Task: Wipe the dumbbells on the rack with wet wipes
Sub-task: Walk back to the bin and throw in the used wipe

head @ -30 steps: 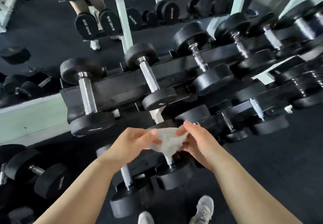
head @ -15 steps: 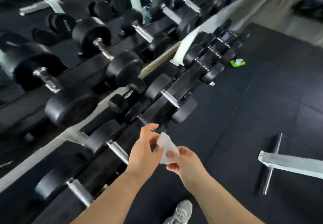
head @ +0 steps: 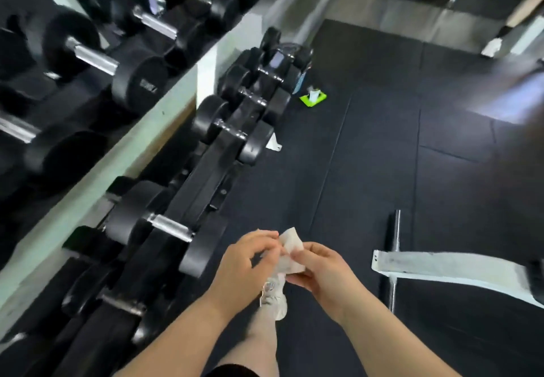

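While the wet wipe (head: 290, 251) is bunched between both hands, held in the air over the floor mat (head: 368, 147) just to the right of the rack (head: 203, 179), it touches no dumbbell. The right hand (head: 321, 270) pinches its lower part between thumb and curled fingers. The left hand (head: 247, 261) has its fingers bent inward with the tips at the wipe's upper left edge, apparently pinching it too. I take this for a step between wipes, folding or turning the wipe to a clean face, though it may equally be spent. The nearest dumbbell (head: 169, 228) lies on the lower tier just left of the hands, its chrome handle bare. A green wipe packet (head: 313, 98) sits on the floor by the rack's far end, well apart. The next move likely calls for one hand to take the wipe whole and close it round that handle, or for a walk to the packet.
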